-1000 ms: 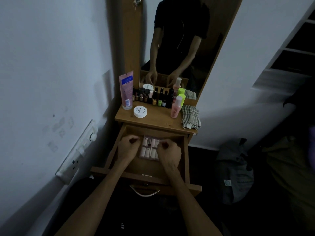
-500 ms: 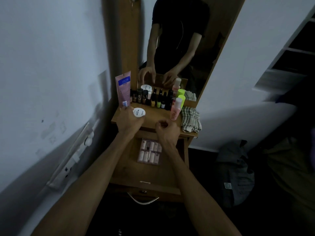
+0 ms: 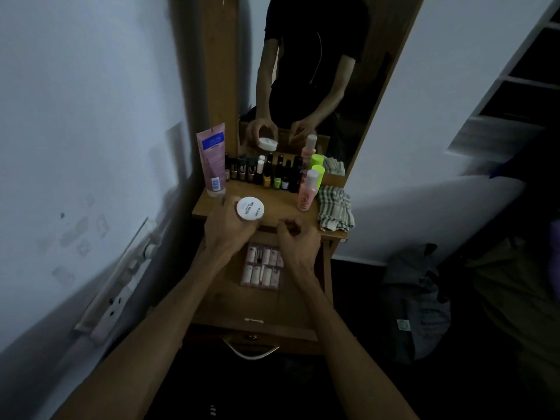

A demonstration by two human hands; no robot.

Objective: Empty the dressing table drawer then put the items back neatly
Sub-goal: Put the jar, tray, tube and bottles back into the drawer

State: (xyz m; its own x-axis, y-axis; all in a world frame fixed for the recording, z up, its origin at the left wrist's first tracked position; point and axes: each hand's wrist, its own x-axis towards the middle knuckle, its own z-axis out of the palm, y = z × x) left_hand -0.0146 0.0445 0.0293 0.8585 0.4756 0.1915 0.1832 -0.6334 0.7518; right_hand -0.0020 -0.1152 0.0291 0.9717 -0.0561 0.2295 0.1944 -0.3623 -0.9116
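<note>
The wooden drawer [image 3: 297, 304] is pulled open below the dressing table top [image 3: 281, 204]. A clear pack of press-on nails [image 3: 263, 268] lies flat in its back half. My left hand [image 3: 228, 230] grips a round white jar [image 3: 250, 208], lifted just above the table top's front edge. My right hand [image 3: 298, 239] hovers over the drawer's back right with its fingers curled and nothing in them. On the top stand a pink tube [image 3: 212, 160], a row of nail polish bottles [image 3: 266, 174], a pink bottle [image 3: 307, 190] and a green-capped bottle [image 3: 317, 172].
A folded checked cloth [image 3: 335, 209] lies at the top's right end. The mirror [image 3: 312, 71] rises behind the bottles. A wall with a switch plate [image 3: 115, 301] runs close on the left. A dark bag [image 3: 416, 301] sits on the floor to the right.
Both hands came up out of the drawer, leaving the nail pack there. My left hand reached the table top and picked up the white jar.
</note>
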